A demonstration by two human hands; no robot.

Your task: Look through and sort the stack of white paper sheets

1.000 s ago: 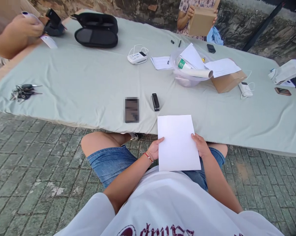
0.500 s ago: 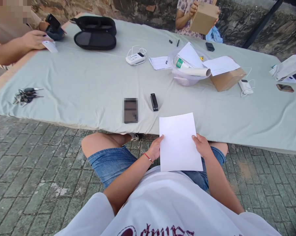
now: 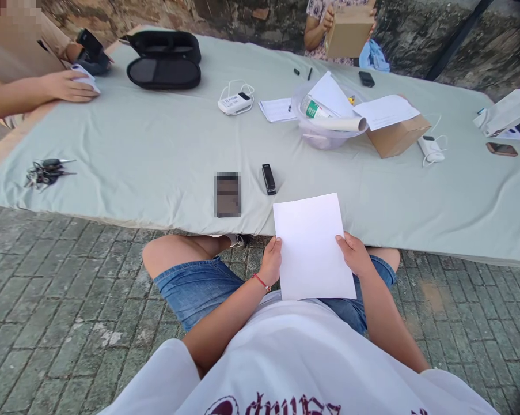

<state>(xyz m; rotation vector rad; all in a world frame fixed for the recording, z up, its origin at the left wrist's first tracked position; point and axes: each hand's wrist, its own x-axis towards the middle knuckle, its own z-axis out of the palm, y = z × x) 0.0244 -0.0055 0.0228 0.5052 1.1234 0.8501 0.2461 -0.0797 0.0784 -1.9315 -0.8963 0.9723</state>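
White paper (image 3: 315, 248), blank on the side facing me, is held over my lap, its far edge overlapping the table's front edge. I cannot tell whether it is one sheet or a stack. My left hand (image 3: 272, 262) grips its left edge, thumb on top and fingers hidden underneath. On the opposite edge, my right hand (image 3: 353, 253) pinches it in the same way. Just beyond the paper a black stapler (image 3: 269, 179) lies on the cloth. Left of the stapler is a dark, blurred rectangular object (image 3: 228, 195).
A pale green cloth (image 3: 164, 144) covers the table. Keys (image 3: 48, 174) lie left; a black case (image 3: 164, 60) stands open behind. A plastic basin (image 3: 324, 138) holds papers and a bottle, beside a cardboard box (image 3: 395, 137). Two other people sit at the far side, one holding a carton (image 3: 348, 31).
The paper has shifted slightly left and away from me, tilting a little, with both hands still on it. The person at the far left has moved a hand holding a white object.
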